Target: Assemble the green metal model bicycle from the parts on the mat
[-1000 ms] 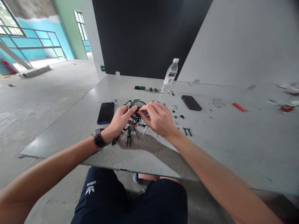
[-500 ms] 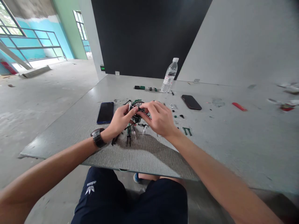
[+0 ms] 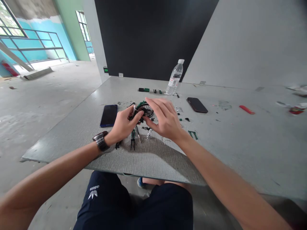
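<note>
My left hand (image 3: 122, 125) is closed around a small black spoked wheel (image 3: 145, 110) with green parts, part of a miniature bicycle model, held just above a grey board (image 3: 148, 156). My right hand (image 3: 165, 119) hovers right beside the wheel with its fingers stretched out and spread, the thumb near the wheel's lower rim. Below the hands lie a black fork piece (image 3: 132, 143), a thin screwdriver-like rod (image 3: 138, 133) and other small loose parts. A watch is on my left wrist.
A dark blue phone (image 3: 108, 115) lies left of the hands, a black phone (image 3: 197, 105) to the right. A water bottle (image 3: 175, 77) stands at the back. Small green parts (image 3: 193, 134), a red item (image 3: 246, 110) and scraps are scattered to the right. My knees are under the board's near edge.
My right hand has let go of the wheel and opened, its fingers lifting up and apart. My left hand keeps hold of the wheel, which now shows more fully.
</note>
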`<action>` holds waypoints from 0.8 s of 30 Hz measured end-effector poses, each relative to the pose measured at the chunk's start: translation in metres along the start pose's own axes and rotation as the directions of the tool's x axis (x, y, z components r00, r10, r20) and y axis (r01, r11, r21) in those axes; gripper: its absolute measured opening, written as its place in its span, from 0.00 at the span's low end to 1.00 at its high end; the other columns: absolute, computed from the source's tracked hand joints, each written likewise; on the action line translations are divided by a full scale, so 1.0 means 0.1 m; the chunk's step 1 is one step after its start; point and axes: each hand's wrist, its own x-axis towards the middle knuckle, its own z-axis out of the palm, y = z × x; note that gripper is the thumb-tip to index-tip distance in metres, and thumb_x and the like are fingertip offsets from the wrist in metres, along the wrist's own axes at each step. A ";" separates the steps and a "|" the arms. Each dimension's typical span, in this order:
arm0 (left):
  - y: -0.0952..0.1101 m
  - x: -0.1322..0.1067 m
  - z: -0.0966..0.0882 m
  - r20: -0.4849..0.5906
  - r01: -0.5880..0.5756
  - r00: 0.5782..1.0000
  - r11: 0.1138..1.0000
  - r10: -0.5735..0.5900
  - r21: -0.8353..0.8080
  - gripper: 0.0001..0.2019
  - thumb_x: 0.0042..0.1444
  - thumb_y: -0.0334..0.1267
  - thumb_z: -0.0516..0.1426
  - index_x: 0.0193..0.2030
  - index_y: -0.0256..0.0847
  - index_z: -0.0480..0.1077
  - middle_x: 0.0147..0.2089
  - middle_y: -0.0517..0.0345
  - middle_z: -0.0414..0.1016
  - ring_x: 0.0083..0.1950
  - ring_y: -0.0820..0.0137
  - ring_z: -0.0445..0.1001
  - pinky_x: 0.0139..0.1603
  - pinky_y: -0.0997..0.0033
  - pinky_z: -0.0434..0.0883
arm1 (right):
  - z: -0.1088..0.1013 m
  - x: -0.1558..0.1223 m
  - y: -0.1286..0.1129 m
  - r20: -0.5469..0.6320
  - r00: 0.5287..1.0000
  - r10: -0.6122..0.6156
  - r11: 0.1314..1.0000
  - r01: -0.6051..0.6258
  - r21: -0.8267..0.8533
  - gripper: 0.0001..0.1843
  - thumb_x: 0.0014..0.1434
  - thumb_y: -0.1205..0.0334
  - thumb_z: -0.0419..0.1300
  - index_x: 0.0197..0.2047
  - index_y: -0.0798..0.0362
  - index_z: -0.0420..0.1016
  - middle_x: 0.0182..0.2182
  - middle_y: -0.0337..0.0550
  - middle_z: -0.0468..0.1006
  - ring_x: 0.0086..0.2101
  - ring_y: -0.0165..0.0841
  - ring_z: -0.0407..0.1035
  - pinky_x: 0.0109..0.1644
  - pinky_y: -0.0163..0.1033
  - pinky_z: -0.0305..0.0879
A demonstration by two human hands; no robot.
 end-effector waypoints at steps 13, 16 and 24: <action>0.04 -0.03 -0.04 0.003 -0.220 0.974 0.953 0.224 0.206 0.11 0.66 0.45 0.56 0.44 0.39 0.73 0.32 0.59 0.75 0.30 0.73 0.69 0.34 0.72 0.67 | 0.01 -0.03 0.01 -0.050 0.998 -0.026 1.000 0.026 -0.004 0.38 0.68 0.58 0.60 0.75 0.49 0.49 0.53 0.49 0.80 0.53 0.43 0.72 0.63 0.53 0.66; 0.03 -0.02 -0.03 -0.011 -0.270 0.961 0.943 0.277 0.195 0.09 0.65 0.43 0.57 0.43 0.39 0.73 0.30 0.60 0.74 0.29 0.74 0.68 0.33 0.72 0.67 | 0.03 -0.04 0.01 -0.047 0.998 -0.031 1.000 0.030 -0.003 0.40 0.68 0.59 0.59 0.77 0.49 0.46 0.54 0.48 0.79 0.53 0.44 0.72 0.63 0.54 0.65; 0.00 -0.02 -0.03 -0.007 -0.300 0.951 0.924 0.310 0.238 0.10 0.66 0.42 0.57 0.43 0.38 0.74 0.31 0.59 0.75 0.29 0.74 0.67 0.30 0.72 0.66 | 0.03 -0.04 0.01 -0.054 0.998 -0.018 1.000 0.019 0.013 0.41 0.67 0.60 0.60 0.77 0.47 0.46 0.53 0.47 0.79 0.52 0.44 0.72 0.62 0.55 0.66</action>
